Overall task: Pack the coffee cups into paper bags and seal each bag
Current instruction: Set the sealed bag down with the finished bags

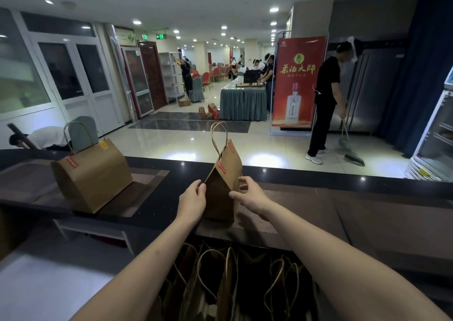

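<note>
Brown paper bag (221, 185) upright — handles (219, 136) up

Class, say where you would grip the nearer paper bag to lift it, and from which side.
Probably the looped handles, from above: they stand upright and free over the sealed top of the paper bag, so it should hang upright.

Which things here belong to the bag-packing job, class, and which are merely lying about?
Job: middle bag, gripped by left hand and right hand; left bag with red stickers; spare bags below the counter.
Lying about: red banner; red chairs; glass-door fridge.
</note>
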Motion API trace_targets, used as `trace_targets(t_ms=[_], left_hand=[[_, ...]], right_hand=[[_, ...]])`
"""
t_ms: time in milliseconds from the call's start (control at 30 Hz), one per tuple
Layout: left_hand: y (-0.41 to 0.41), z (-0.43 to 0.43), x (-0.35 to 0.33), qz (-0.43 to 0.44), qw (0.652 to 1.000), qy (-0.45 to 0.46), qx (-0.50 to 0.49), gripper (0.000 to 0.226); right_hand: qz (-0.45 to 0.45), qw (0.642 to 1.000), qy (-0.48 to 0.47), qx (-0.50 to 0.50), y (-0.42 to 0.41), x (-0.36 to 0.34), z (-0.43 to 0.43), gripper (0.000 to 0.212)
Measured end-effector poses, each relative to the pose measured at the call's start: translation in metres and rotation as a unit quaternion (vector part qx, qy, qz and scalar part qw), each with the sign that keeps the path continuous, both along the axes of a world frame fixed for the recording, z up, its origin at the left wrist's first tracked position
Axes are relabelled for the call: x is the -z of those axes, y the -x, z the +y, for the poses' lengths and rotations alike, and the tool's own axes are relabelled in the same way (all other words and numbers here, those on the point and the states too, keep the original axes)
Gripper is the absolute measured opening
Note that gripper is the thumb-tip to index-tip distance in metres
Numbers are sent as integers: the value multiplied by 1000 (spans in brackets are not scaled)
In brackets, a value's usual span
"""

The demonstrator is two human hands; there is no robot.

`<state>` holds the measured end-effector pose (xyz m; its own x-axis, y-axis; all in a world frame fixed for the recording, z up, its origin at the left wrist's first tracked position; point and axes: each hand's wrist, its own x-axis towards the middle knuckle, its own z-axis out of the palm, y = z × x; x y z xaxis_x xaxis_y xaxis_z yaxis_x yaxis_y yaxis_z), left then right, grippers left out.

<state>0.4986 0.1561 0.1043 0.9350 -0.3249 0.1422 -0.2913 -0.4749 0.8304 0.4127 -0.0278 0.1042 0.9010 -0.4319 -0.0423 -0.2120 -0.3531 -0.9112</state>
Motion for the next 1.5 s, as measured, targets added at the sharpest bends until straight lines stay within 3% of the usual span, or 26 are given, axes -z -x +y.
trace_targets(t_ms=[200, 367, 633, 967, 1200, 1500], left_hand=[[38, 11, -31, -43, 997, 48, -45, 25], [97, -1, -55, -80, 993, 56, -59, 23], [200, -23, -67, -84, 992, 70, -65, 19], [311, -28, -20, -43, 995, 44, -83, 15], [353, -23, 38, -21, 995, -42, -93, 9], [373, -16, 82, 11, 984, -152, -89, 19]], right_hand=[[-39, 998, 48, -14, 30, -22, -11, 42], [-67, 992, 85, -58, 67, -36, -22, 26], [-83, 985, 99, -115, 132, -37, -46, 20], [-39, 982, 105, -152, 181, 10, -82, 13], [28, 972, 162, -170, 193, 41, -95, 8], [80, 929, 301, -200, 192, 61, -97, 16]])
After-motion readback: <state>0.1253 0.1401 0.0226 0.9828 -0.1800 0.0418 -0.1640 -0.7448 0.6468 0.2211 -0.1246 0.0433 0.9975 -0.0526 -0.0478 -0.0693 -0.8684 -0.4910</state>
